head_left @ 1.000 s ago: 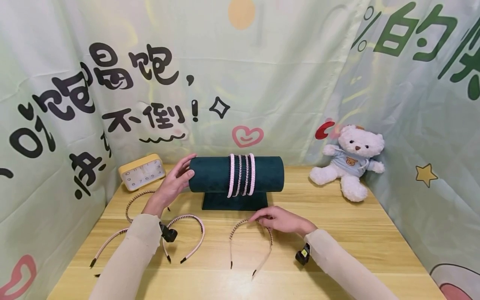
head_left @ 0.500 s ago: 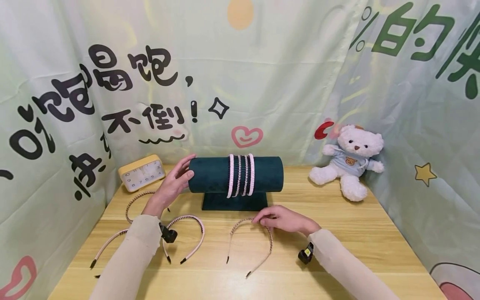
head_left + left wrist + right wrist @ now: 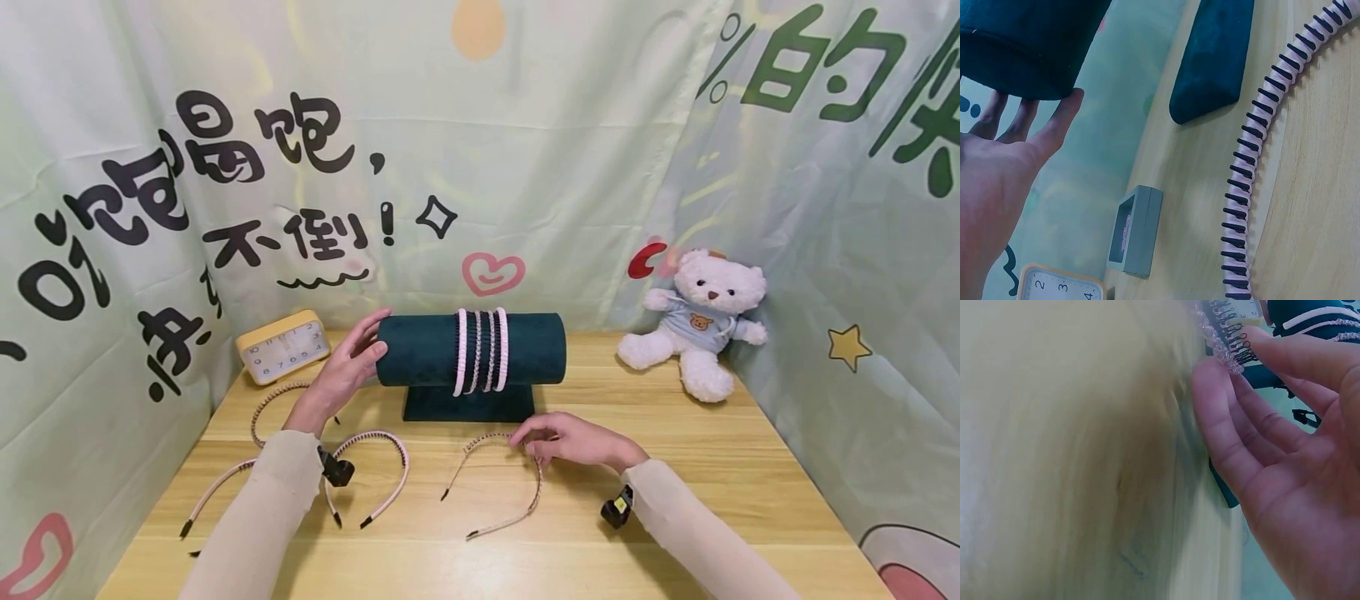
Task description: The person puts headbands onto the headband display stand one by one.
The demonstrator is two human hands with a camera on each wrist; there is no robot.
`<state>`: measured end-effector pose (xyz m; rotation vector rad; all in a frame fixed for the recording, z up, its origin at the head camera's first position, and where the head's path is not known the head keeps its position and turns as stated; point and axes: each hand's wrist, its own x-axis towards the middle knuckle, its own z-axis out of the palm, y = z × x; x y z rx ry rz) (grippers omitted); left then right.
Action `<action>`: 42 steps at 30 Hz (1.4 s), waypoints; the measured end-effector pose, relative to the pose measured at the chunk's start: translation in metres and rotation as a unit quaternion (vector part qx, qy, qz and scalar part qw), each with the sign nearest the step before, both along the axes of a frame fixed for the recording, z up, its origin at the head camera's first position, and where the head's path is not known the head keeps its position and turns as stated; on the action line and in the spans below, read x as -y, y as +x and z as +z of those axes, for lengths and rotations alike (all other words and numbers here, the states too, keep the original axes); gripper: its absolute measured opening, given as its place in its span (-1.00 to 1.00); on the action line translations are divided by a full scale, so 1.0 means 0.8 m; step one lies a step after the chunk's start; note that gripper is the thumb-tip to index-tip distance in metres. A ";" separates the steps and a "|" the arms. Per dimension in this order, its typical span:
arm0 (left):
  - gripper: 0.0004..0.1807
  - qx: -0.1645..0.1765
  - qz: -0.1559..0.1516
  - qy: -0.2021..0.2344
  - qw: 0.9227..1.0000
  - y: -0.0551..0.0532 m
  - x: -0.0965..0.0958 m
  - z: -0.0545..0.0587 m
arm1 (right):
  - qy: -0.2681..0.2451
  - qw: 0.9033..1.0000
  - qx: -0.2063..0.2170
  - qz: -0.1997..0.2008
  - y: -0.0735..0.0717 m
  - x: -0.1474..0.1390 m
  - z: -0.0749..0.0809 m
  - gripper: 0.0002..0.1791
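Observation:
A dark teal velvet headband stand [image 3: 420, 350], a horizontal roll on a flat base, stands at the middle back of the table. Several pink and beaded headbands [image 3: 504, 350] circle its roll. My left hand [image 3: 341, 375] holds the roll's left end, thumb at the front; the left wrist view has its fingers [image 3: 1063, 119] against that end. In front of the base, my right hand [image 3: 573, 437] pinches the top of a thin beaded headband [image 3: 537, 492] between thumb and forefinger. Its clear beads and dark wire teeth [image 3: 1229, 347] show close up in the right wrist view.
A pink headband [image 3: 405, 467] lies left of centre, with another pink one [image 3: 221, 479] and a beaded one [image 3: 257, 417] farther left. Behind are a yellow clock [image 3: 285, 346] and a small grey box [image 3: 1147, 231]. A white teddy bear [image 3: 705, 308] sits back right.
The beaded headband under my right hand has turned, its tips swinging to the left. My right hand has shifted slightly right. The left hand stays at the stand's end.

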<state>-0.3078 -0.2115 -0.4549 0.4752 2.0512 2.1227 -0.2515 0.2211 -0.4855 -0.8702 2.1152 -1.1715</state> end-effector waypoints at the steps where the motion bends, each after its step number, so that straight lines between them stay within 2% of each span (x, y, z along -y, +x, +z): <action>1: -0.33 0.000 0.000 0.000 1.000 0.000 0.000 0.000 | 0.000 1.000 0.001 -0.002 0.000 0.000 -0.001 -0.68; 8: -0.33 0.001 0.000 0.001 1.000 0.001 0.001 0.000 | -0.018 1.000 0.009 0.001 -0.001 -0.004 -0.007 -0.70; 16: -0.33 -0.001 -0.003 0.000 1.000 -0.001 0.002 -0.002 | -0.048 0.997 0.065 -0.001 0.000 -0.013 -0.006 -0.64; 22: -0.32 -0.001 -0.005 0.004 1.000 -0.002 0.002 -0.001 | -0.076 0.993 0.085 -0.009 0.001 -0.021 -0.004 -0.61; 29: -0.32 0.001 -0.005 0.007 1.000 0.000 0.000 0.000 | -0.095 0.991 0.089 -0.028 0.003 -0.031 0.002 -0.56; 35: -0.32 -0.001 -0.010 0.005 1.000 0.000 -0.001 0.000 | -0.103 0.990 0.071 -0.063 0.005 -0.053 0.011 -0.53; 42: -0.33 0.001 -0.006 0.008 1.000 -0.001 0.001 -0.002 | -0.118 0.988 0.068 -0.078 0.008 -0.080 0.027 -0.61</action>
